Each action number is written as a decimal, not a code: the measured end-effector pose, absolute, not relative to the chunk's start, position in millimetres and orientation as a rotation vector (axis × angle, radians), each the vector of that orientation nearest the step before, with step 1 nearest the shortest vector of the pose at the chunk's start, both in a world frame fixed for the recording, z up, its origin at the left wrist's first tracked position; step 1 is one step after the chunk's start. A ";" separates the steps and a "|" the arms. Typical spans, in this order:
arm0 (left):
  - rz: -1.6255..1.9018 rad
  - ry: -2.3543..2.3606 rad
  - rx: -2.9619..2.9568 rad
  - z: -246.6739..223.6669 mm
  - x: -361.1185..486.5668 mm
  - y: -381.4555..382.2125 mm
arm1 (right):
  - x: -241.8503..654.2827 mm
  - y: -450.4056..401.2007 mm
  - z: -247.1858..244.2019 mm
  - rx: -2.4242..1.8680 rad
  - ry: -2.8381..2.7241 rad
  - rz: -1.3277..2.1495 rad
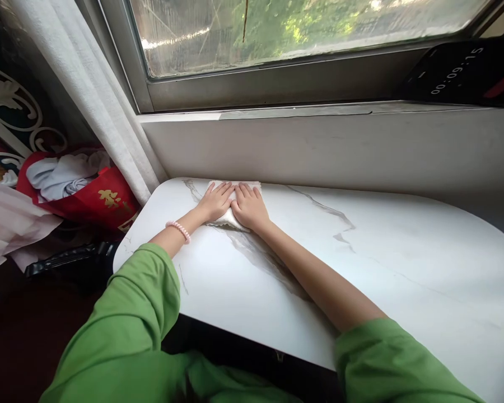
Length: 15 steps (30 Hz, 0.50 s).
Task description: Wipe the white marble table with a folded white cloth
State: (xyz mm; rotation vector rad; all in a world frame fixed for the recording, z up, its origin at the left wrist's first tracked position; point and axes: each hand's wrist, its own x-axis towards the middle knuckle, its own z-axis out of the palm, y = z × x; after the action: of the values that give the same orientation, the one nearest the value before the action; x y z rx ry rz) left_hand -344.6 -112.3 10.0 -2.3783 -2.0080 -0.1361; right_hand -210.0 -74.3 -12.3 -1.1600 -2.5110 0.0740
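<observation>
The left hand [217, 202] and the right hand [251, 208] lie side by side, palms down, on a thin off-white cloth [229, 219] with a jagged edge, which is spread on the white, grey-veined, round-cornered tabletop [222, 285] close to its far edge below the window. The fingers of both hands are stretched out and mostly close together, laid over the cloth rather than clamped on it; how the fabric sits beneath the palms cannot be told. For good, even contact, it seems best to keep both palms level, share the weight between them, and let the fingertips carry some pressure toward the far edge. The cloth looks thin and likely to bunch, so any fold beneath the hands is worth smoothing out, and the knuckles are better held just short of the pale wall [277, 143] behind. The pale-pink beaded bracelet [178, 230] on the left wrist would do well to ride clear of the surface. As for containers, a bright red bag with gold characters [109, 196] stands to the left, beyond the table's end, its mouth open and crumpled pale grey-blue fabric [65, 173] heaped inside. Below it sits a glossy black, bag-like thing [69, 260]; its contents, if any, are hidden.
</observation>
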 end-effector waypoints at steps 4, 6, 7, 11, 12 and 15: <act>-0.152 -1.951 -2.430 9.8 -336.0 -155.8 | -196.2 -120.9 -13.3 -1.158 -2.487 0.094; -0.170 -1.915 -2.458 9.2 -331.1 -182.0 | -187.2 -146.7 -13.6 -1.150 -2.513 0.109; -0.180 -1.899 -2.471 9.1 -328.6 -195.2 | -182.6 -159.0 -13.9 -1.144 -2.528 0.116; -0.222 -1.880 -2.476 10.7 -317.9 -244.5 | -165.7 -198.9 -18.2 -1.047 -2.571 0.158; -0.227 -1.885 -2.470 11.6 -315.0 -255.2 | -161.9 -206.6 -19.7 -1.010 -2.573 0.172; -0.222 -1.899 -2.465 14.7 -307.2 -283.4 | -151.6 -227.1 -22.7 -0.892 -2.561 0.203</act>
State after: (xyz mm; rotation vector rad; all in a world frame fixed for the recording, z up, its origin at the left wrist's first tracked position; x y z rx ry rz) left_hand -307.2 -283.4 14.7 -2.4649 -1.8994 -0.2219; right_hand -151.6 -227.1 -22.7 -0.8915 -2.5608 0.2027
